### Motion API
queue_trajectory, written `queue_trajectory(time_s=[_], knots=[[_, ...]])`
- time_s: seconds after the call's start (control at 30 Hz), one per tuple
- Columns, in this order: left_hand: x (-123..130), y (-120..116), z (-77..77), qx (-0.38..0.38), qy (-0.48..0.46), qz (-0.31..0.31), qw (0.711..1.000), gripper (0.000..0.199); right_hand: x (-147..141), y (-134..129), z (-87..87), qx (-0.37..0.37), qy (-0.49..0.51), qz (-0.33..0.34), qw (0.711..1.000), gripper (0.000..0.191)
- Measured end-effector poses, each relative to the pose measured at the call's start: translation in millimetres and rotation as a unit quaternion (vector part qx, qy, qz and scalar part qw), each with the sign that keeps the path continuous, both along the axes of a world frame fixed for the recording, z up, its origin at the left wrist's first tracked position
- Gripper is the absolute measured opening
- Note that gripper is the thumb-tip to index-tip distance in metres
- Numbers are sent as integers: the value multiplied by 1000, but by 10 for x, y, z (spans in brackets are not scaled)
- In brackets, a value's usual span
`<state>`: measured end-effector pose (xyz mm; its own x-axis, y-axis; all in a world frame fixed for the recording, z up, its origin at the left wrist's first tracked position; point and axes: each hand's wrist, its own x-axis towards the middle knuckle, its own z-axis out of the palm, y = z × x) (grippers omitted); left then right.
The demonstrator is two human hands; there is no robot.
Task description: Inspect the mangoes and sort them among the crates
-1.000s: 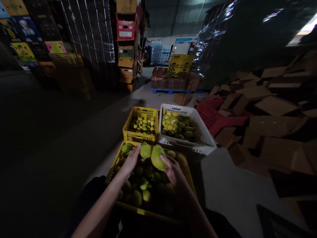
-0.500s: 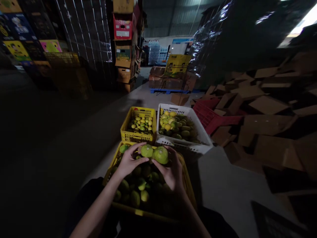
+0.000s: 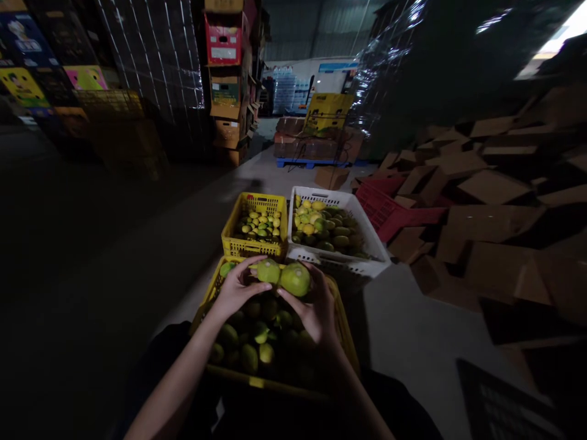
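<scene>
My left hand is closed round a green lemon, thumb below it and fingers behind. A larger green lemon is gripped by my right hand. The two fruits are side by side, close together, above the near yellow crate. Inside that crate lie several green lemons, many in deep shadow. Beyond it stand a smaller yellow crate with yellow and green lemons, and a white crate holding yellow and green ones.
A red crate lies by a heap of open cardboard boxes on the right. Stacked boxes rise behind, left of a blue pallet with boxes. A dark crate is at the lower right.
The view has shifted slightly, so crates and boxes appear a little higher. Both hands still hold the same two fruits, which seem slightly turned.
</scene>
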<state>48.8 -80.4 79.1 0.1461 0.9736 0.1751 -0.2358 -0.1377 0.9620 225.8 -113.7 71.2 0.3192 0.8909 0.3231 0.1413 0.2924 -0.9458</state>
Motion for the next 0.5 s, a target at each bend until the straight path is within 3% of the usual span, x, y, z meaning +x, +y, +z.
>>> queue_trajectory(time_s=[0.1, 0.23, 0.37, 0.5], knots=[[3, -9, 19, -130, -45, -21, 990, 53, -39, -1, 57, -74, 136, 61, 986, 56], [39, 18, -77, -283, -74, -60, 954, 41, -67, 26, 49, -204, 272, 134, 931, 57], [85, 60, -148, -331, -82, -76, 937, 42, -45, 47, 15, -270, 337, 177, 885, 52], [104, 23, -126, -328, -81, -102, 936, 43, 24, 64, 37, -293, 399, 175, 851, 45]])
